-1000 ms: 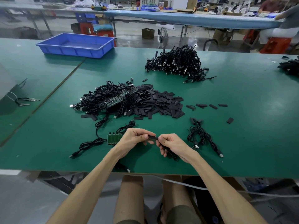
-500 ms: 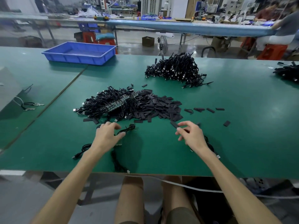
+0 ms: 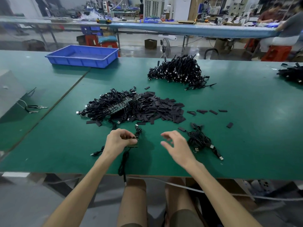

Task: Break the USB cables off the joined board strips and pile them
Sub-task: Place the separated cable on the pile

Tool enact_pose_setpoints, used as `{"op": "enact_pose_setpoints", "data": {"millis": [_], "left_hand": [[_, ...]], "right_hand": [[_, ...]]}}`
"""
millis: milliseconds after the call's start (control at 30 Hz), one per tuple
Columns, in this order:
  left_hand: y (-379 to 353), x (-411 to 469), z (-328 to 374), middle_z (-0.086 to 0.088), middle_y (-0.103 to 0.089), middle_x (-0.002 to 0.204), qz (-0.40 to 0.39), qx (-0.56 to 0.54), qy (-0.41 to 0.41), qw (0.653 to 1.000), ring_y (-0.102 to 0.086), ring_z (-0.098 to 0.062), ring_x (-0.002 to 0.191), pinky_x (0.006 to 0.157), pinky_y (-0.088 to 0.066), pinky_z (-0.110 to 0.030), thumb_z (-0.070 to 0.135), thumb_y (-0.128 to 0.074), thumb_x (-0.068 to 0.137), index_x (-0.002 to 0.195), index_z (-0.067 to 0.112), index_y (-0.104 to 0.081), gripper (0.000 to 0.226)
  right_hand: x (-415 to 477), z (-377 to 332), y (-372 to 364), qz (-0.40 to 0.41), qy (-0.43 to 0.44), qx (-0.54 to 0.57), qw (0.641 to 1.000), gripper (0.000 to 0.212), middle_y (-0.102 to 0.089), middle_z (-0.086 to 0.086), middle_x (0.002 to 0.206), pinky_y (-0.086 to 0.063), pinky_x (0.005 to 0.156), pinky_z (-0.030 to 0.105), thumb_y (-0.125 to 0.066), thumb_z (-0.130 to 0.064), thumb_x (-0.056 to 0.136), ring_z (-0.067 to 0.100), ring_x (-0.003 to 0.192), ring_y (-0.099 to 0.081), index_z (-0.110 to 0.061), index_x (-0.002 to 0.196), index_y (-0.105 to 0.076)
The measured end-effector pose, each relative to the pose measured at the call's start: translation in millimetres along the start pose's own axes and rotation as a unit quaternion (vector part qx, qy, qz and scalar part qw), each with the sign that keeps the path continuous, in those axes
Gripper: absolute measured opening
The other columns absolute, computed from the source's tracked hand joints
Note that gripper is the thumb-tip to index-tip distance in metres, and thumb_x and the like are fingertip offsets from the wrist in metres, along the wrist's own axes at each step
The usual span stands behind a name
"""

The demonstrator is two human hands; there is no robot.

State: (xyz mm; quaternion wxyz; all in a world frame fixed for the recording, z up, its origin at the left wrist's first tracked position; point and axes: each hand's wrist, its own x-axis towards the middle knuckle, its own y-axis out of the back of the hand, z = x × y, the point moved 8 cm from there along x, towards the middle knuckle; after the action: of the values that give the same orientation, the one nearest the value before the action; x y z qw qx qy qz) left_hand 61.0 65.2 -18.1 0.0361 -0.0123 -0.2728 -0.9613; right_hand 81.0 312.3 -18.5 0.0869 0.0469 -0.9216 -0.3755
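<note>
While my left hand (image 3: pixel 120 141) curls its fingers and thumb round a short board strip (image 3: pixel 133 146), my right hand (image 3: pixel 177 148) hangs over the green table (image 3: pixel 246 128) with fingers loosely spread, holding nothing. Both are on the near side of the tangled heap of board strips (image 3: pixel 114 105), the left hand just short of its near edge. The gripped strip is narrow and green, mostly hidden by my fingers. Thin black USB cables (image 3: pixel 122 163) run from it, one bunched toward the heap, one trailing away from the heap over the table's edge. To the near right of the heap lies a small pile of loose cables (image 3: pixel 200 141) with silver plugs. Flat black sleeves (image 3: pixel 164 108) touch the heap's right side. Beyond the heap to the right sits a larger cable pile (image 3: pixel 177 71), and beyond it to the left a blue tray (image 3: pixel 82 56).
</note>
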Motion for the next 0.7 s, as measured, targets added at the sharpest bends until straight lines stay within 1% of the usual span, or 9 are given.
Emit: {"op": "enact_pose_setpoints", "data": {"millis": [67,133,167,200,267,333,433,567,700], "left_hand": [[-7,-3,12,0.001,-0.069,0.082,-0.008,-0.019,-0.015,1.000,-0.063,-0.015,0.077,0.070,-0.048,-0.026,0.023,-0.094,0.067,0.073,0.027,-0.077,0.018],[-16,-8,20,0.000,-0.072,0.078,-0.029,-0.035,-0.026,0.999,-0.066,-0.018,0.075,0.071,-0.052,-0.032,0.021,-0.093,0.068,0.073,0.027,-0.077,0.018],[-20,-10,22,-0.002,-0.073,0.074,-0.041,-0.040,-0.031,0.998,-0.066,-0.018,0.071,0.070,-0.053,-0.035,0.019,-0.093,0.069,0.073,0.027,-0.077,0.019],[-23,-12,23,-0.002,-0.073,0.071,-0.049,-0.042,-0.035,0.997,-0.064,-0.015,0.066,0.067,-0.053,-0.035,0.018,-0.092,0.070,0.073,0.026,-0.076,0.018],[-25,-14,23,-0.001,-0.072,0.069,-0.055,-0.030,-0.041,0.997,-0.060,-0.008,0.060,0.061,-0.050,-0.027,0.019,-0.091,0.072,0.074,0.026,-0.075,0.017],[-25,-14,23,-0.001,-0.071,0.070,-0.067,-0.010,-0.043,0.997,-0.058,-0.004,0.059,0.058,-0.047,-0.019,0.023,-0.091,0.073,0.075,0.028,-0.074,0.017],[-28,-15,23,0.002,-0.071,0.073,-0.091,0.016,-0.050,0.994,-0.062,-0.007,0.065,0.063,-0.052,-0.023,0.025,-0.089,0.076,0.078,0.030,-0.074,0.016],[-33,-17,25,0.007,-0.072,0.078,-0.088,0.052,-0.056,0.993,-0.066,-0.007,0.072,0.066,-0.054,-0.021,0.025,-0.085,0.077,0.079,0.032,-0.072,0.014],[-34,-18,24,0.007,-0.073,0.077,-0.086,0.058,-0.056,0.993,-0.067,-0.008,0.072,0.067,-0.057,-0.024,0.021,-0.083,0.077,0.080,0.032,-0.073,0.014]], "right_hand": [[-3,-20,-23,-0.032,0.022,0.046,0.998,0.032,-0.060,-0.012,0.115,-0.048,0.096,0.020,-0.070,-0.021,0.097,-0.006,0.104,-0.055,-0.020,0.128,-0.064],[-5,-34,-39,-0.040,0.031,0.085,0.995,0.029,-0.062,-0.014,0.112,-0.046,0.083,0.012,-0.072,-0.020,0.095,-0.009,0.100,-0.056,-0.022,0.123,-0.066],[-6,-37,-43,-0.034,0.027,0.100,0.994,0.026,-0.064,-0.012,0.110,-0.046,0.081,0.012,-0.073,-0.019,0.095,-0.006,0.098,-0.058,-0.023,0.120,-0.067],[-5,-38,-45,-0.022,0.019,0.110,0.994,0.022,-0.065,-0.009,0.107,-0.046,0.080,0.012,-0.073,-0.019,0.094,-0.003,0.095,-0.059,-0.022,0.115,-0.068],[-4,-36,-46,-0.003,-0.001,0.115,0.993,0.015,-0.068,-0.005,0.100,-0.048,0.079,0.015,-0.073,-0.016,0.094,0.002,0.090,-0.062,-0.018,0.109,-0.069],[-4,-33,-48,-0.009,-0.017,0.116,0.993,0.012,-0.069,-0.004,0.096,-0.052,0.078,0.018,-0.071,-0.012,0.094,0.004,0.086,-0.064,-0.017,0.105,-0.071],[-5,-28,-47,-0.010,-0.029,0.111,0.993,0.009,-0.071,-0.002,0.094,-0.056,0.078,0.022,-0.072,-0.013,0.094,0.007,0.085,-0.067,-0.015,0.103,-0.073],[-6,-22,-46,-0.002,-0.047,0.132,0.990,0.006,-0.072,-0.001,0.089,-0.053,0.071,0.015,-0.075,-0.017,0.092,0.010,0.082,-0.068,-0.015,0.097,-0.073],[-5,-18,-46,-0.001,-0.061,0.148,0.987,0.007,-0.072,-0.004,0.085,-0.050,0.067,0.011,-0.078,-0.017,0.090,0.005,0.077,-0.066,-0.016,0.096,-0.074]]}}
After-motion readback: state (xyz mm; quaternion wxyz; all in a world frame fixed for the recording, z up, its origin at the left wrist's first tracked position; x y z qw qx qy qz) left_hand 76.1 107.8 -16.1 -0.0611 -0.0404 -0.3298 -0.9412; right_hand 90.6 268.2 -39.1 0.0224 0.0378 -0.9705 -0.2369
